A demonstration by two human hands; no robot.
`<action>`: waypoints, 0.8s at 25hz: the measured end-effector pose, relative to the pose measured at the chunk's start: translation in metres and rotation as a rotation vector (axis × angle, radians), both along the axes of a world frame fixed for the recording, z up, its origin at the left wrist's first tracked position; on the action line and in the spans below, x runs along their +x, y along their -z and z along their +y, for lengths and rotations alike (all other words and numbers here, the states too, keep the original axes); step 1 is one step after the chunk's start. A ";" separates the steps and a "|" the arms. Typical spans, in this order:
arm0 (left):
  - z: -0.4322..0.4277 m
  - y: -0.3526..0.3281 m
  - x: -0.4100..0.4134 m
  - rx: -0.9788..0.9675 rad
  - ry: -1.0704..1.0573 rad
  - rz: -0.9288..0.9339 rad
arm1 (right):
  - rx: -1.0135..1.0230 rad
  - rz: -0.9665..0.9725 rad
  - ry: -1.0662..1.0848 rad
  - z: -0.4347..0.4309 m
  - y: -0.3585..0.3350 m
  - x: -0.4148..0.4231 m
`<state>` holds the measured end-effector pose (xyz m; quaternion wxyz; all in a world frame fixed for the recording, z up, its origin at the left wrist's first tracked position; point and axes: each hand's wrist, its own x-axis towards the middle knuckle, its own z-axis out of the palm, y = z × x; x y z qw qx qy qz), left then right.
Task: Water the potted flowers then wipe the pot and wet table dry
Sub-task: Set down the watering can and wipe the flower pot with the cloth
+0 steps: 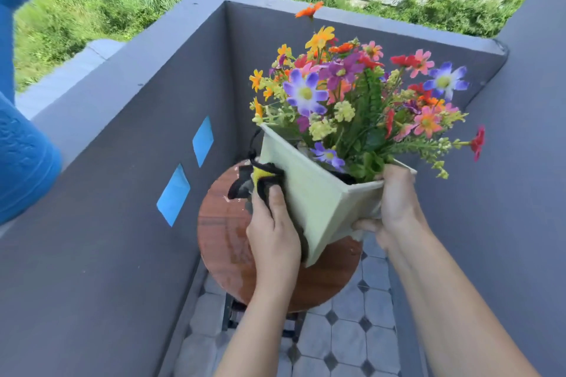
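Over round wooden table (pixel 220 236), held off the surface and tilted toward the far wall: pale green square pot (pixel 318 208) w/ bright flowers (pixel 352 95). Wet sheen and droplets visible on tabletop, so table wipe prob. comes after the pot. Blue watering can (pixel 21 147) parked at far left on the ledge, well apart, no need to touch.

For the wipe: work each pot face top to bottom w/ flat pressure, rotate pot bit by bit, incl. underside while lifted. Tilt kept modest so flowers and any water stay in.

Right hand (pixel 395 202) clamped on pot's near corner, thumb over rim, fingers curled underneath; grip to stay firm since carrying all the weight.

Left hand (pixel 272 229) pressing black-and-yellow cloth (pixel 260 180) against pot's left face, fingers together, wrapped round the bunched cloth; cloth better spread wider for more contact.
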<state>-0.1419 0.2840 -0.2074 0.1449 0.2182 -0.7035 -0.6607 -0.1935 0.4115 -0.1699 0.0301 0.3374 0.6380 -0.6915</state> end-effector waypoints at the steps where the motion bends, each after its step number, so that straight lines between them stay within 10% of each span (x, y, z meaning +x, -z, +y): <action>1: 0.002 0.002 0.011 -0.020 0.035 0.052 | 0.003 -0.006 -0.008 -0.001 0.001 -0.002; 7: 0.012 0.005 0.039 -0.436 0.312 0.478 | 0.021 -0.008 -0.037 0.003 0.019 -0.017; 11: 0.019 0.037 0.048 -0.778 0.267 0.449 | 0.176 -0.055 -0.055 -0.017 -0.007 -0.006; 20: 0.023 0.022 0.049 -0.738 0.208 0.460 | 0.215 -0.093 -0.090 -0.017 -0.011 -0.003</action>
